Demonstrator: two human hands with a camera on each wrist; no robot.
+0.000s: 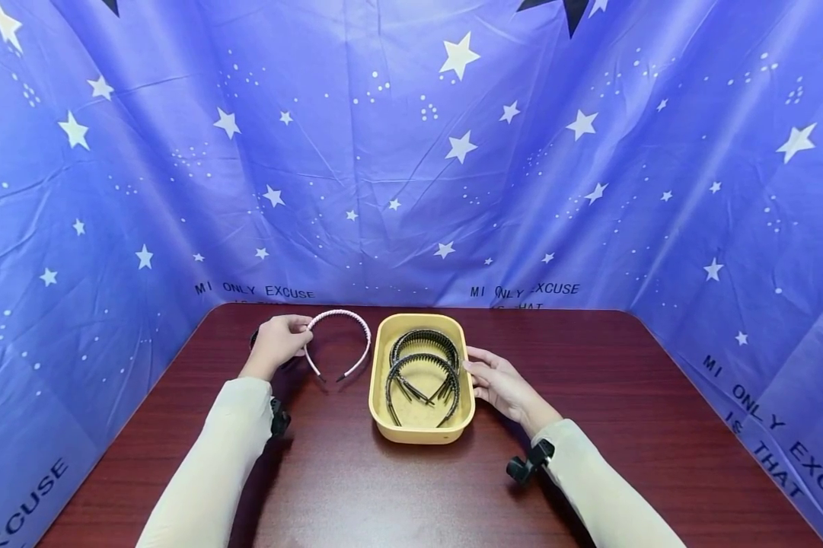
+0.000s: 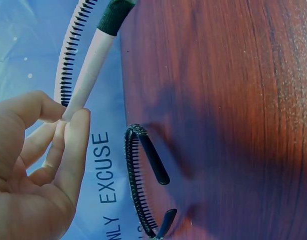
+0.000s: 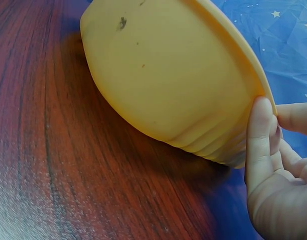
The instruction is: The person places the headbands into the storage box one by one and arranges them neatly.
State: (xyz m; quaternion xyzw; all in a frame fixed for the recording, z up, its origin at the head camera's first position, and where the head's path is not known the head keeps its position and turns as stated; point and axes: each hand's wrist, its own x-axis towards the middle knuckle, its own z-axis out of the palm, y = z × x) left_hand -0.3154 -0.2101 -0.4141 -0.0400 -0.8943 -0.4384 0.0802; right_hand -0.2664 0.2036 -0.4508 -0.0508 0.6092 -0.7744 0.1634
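Note:
In the head view, my left hand [image 1: 279, 342] pinches one side of a pale pink headband [image 1: 340, 313], raised above the table with its dark tips pointing down. Small dark teeth line its inside in the left wrist view. A black toothed headband [image 2: 136, 182] stands on the table beyond that hand, mostly hidden behind it in the head view. My right hand [image 1: 505, 386] holds the right side of a yellow plastic basin [image 1: 421, 435], fingertips at its rim. Several black headbands [image 1: 425, 358] lie inside the basin, overlapping.
The basin stands on a dark red wood-grain table [image 1: 329, 479]. A blue curtain [image 1: 384, 152] with white stars and printed words hangs behind the table and at both sides. Each wrist wears a black camera mount [image 1: 531, 462].

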